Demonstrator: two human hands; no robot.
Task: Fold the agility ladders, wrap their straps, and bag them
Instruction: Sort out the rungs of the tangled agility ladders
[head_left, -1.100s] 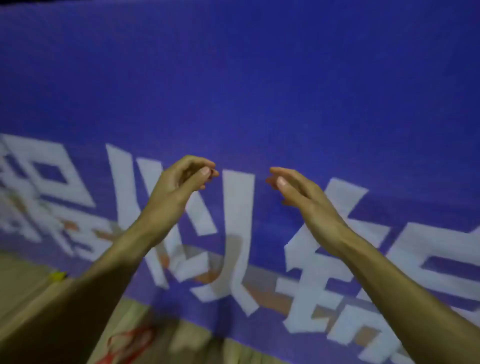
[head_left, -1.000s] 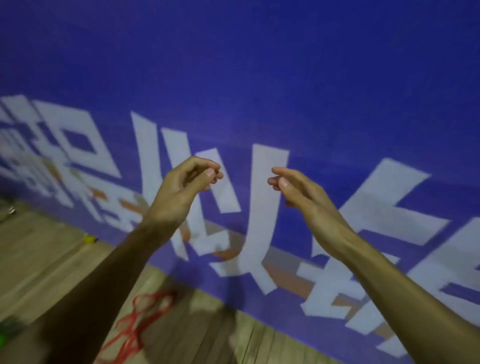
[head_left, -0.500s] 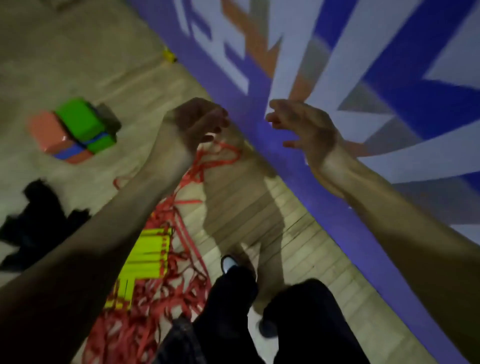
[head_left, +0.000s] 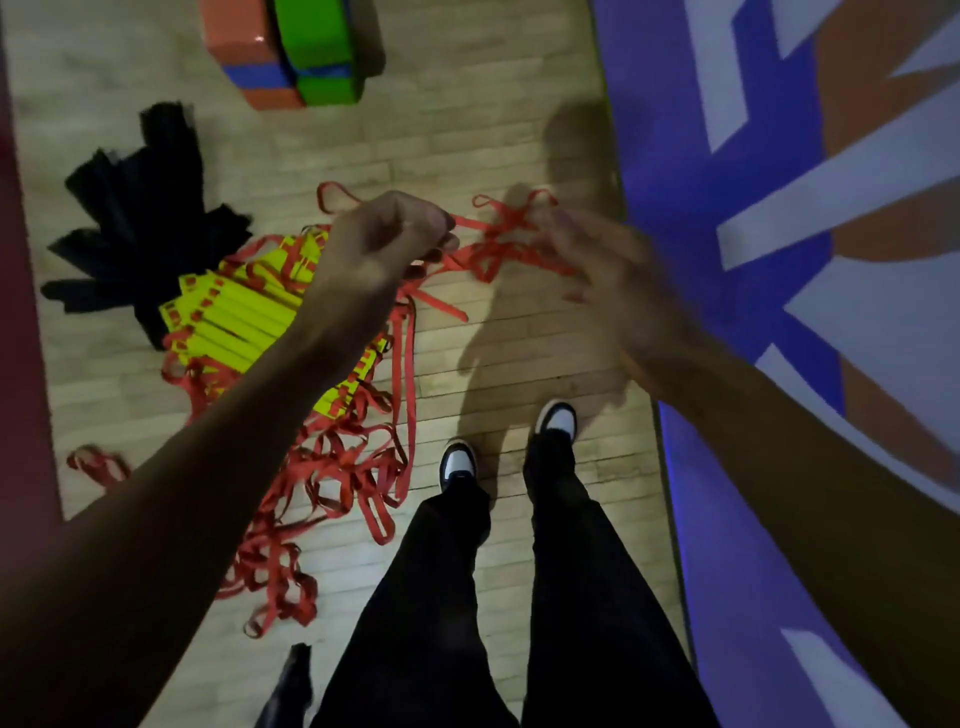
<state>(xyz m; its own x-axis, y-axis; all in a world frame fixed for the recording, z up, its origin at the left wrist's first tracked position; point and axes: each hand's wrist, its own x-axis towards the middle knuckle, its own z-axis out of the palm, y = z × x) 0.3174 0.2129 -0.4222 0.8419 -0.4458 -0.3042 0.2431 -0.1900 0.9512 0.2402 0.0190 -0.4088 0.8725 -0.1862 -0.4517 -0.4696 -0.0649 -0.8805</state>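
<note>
A stack of yellow ladder rungs (head_left: 234, 312) lies on the wooden floor, with loose red straps (head_left: 337, 467) tangled around and below it. My left hand (head_left: 384, 239) is closed, pinching a red strap (head_left: 465, 222) that runs right into a knotted bunch of strap (head_left: 506, 234). My right hand (head_left: 608, 270) is blurred, its fingers spread at that bunch; whether it grips the strap is unclear. Black bags (head_left: 140, 244) lie left of the rungs.
Orange, green and blue foam blocks (head_left: 291, 52) sit at the top. A blue mat with white characters (head_left: 779, 218) covers the right side. My legs and black-and-white shoes (head_left: 460, 462) stand below the hands. A dark red edge (head_left: 21, 312) borders the left.
The view has swung down from the blue mat to the floor. Both hands have dropped with it; the left now pinches a red strap and the right has moved toward the knot.
</note>
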